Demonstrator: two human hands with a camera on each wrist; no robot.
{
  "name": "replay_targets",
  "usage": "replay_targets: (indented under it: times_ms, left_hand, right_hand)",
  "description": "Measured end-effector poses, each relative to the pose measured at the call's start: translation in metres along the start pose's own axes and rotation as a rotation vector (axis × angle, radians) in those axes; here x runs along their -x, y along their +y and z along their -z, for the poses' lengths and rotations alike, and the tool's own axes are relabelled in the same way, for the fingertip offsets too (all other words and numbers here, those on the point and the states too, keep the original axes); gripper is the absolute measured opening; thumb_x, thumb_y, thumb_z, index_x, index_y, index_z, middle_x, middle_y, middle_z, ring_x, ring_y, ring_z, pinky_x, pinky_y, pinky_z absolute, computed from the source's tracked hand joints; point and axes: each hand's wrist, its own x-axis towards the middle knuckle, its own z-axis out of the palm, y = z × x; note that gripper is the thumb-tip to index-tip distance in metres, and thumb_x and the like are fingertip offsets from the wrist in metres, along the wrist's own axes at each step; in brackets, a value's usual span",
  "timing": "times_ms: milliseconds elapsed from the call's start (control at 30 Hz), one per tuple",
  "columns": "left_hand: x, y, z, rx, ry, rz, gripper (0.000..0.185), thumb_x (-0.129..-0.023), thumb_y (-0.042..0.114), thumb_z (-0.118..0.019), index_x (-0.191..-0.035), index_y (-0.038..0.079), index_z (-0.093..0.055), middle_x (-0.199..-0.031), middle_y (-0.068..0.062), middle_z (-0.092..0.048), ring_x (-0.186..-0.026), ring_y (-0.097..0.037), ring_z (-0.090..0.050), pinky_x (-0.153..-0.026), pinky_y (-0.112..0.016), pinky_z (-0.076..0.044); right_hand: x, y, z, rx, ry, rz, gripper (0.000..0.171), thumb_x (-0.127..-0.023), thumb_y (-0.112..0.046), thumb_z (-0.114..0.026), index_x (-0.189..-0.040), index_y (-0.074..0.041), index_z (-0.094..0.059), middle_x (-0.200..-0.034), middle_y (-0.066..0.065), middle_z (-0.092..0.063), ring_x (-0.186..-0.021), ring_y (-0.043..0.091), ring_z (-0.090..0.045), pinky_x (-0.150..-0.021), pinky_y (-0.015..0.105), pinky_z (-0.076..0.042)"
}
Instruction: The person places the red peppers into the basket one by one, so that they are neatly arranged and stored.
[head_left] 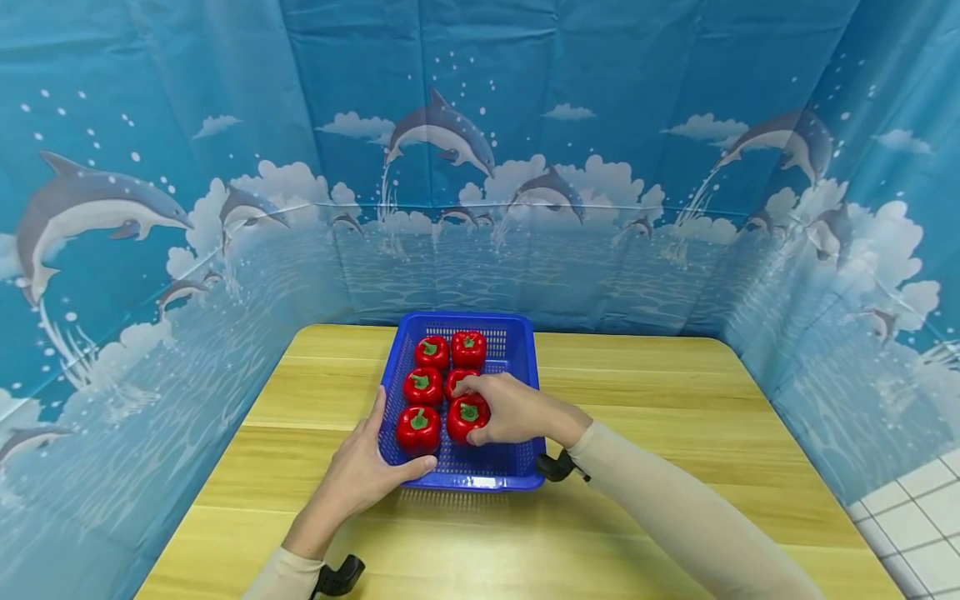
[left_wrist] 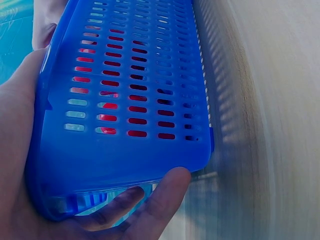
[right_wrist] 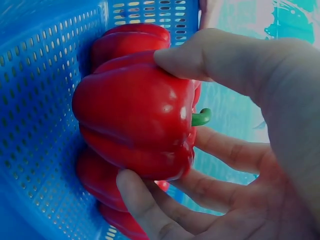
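My right hand (head_left: 512,408) grips a red bell pepper (head_left: 457,425) with a green stem, nearest the front in the right-hand row inside a blue plastic basket (head_left: 487,482). Thumb and fingers spread around the pepper's sides in the right wrist view. Other red bell peppers stand stem-up in the basket, several in two rows; one (head_left: 454,379) just behind is partly covered by my hand. My left hand (head_left: 360,467) holds the basket's front left corner, the thumb over the front rim and the fingers along the outer left wall, as the left wrist view shows.
The basket stands on a light wooden table (head_left: 637,400) near its back edge. Behind and at both sides hangs a blue curtain (head_left: 600,275) printed with dolphins. White tiles (head_left: 915,517) show at the far right. A black strap-on device (head_left: 341,575) sits at each wrist.
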Motion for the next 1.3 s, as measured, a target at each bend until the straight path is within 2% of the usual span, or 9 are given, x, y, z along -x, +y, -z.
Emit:
replay_targets:
  times_ms: [233,400,767,833,1067,1300]
  left_hand:
    - [0.0,-0.001,0.0,0.0,-0.002,-0.005,0.147,-0.085,0.085,-0.085,-0.19,0.027,0.001,-0.192,-0.029,-0.026,-0.17,-0.064,-0.036,-0.125,-0.087,-0.044]
    - [0.0,-0.001,0.001,0.006,-0.005,0.0,0.147,-0.085,0.085,-0.085,-0.19,0.028,0.002,-0.192,-0.028,-0.026,-0.171,-0.065,-0.035,-0.125,-0.087,-0.043]
    - [0.0,-0.001,0.0,0.001,-0.005,-0.005,0.147,-0.085,0.086,-0.085,-0.19,0.027,0.001,-0.191,-0.03,-0.027,-0.169,-0.066,-0.037,-0.124,-0.088,-0.043]
    - [-0.001,-0.001,0.0,-0.003,-0.008,-0.003,0.148,-0.084,0.087,-0.084,-0.19,0.027,0.001,-0.191,-0.03,-0.026,-0.169,-0.066,-0.036,-0.124,-0.088,-0.043]
    - [0.0,-0.002,0.001,-0.008,-0.008,-0.004,0.147,-0.086,0.086,-0.084,-0.19,0.027,0.002,-0.191,-0.03,-0.026,-0.169,-0.067,-0.036,-0.125,-0.089,-0.042]
    - [0.0,-0.002,0.001,-0.013,-0.01,-0.01,0.146,-0.087,0.085,-0.084,-0.19,0.027,0.002,-0.19,-0.032,-0.027,-0.168,-0.068,-0.038,-0.123,-0.089,-0.043]
  right_hand:
    - [-0.006,-0.004,0.0,0.021,-0.031,-0.036,0.068,-0.097,-0.022,-0.096,-0.156,-0.003,-0.067,-0.152,0.014,-0.078,-0.137,0.03,-0.076,-0.117,0.051,-0.066]
    - [-0.01,-0.004,-0.002,0.051,-0.051,-0.056,0.069,-0.096,-0.025,-0.097,-0.154,0.0,-0.069,-0.144,0.014,-0.082,-0.119,0.022,-0.079,-0.107,0.044,-0.069]
    - [-0.019,0.001,-0.007,0.074,-0.079,-0.023,0.059,-0.094,-0.021,-0.1,-0.144,-0.003,-0.075,-0.131,0.011,-0.086,-0.1,0.013,-0.076,-0.092,0.034,-0.07]
    - [-0.019,0.001,-0.008,0.075,-0.086,-0.029,0.06,-0.094,-0.021,-0.1,-0.145,-0.003,-0.075,-0.131,0.011,-0.085,-0.1,0.014,-0.075,-0.092,0.034,-0.07]
    - [-0.019,0.001,-0.01,0.081,-0.098,-0.058,0.063,-0.094,-0.024,-0.101,-0.148,-0.004,-0.075,-0.14,0.013,-0.083,-0.116,0.019,-0.078,-0.106,0.042,-0.07]
    - [-0.017,-0.001,-0.009,0.065,-0.103,-0.061,0.064,-0.093,-0.023,-0.102,-0.148,-0.005,-0.075,-0.144,0.014,-0.082,-0.128,0.026,-0.077,-0.114,0.046,-0.067]
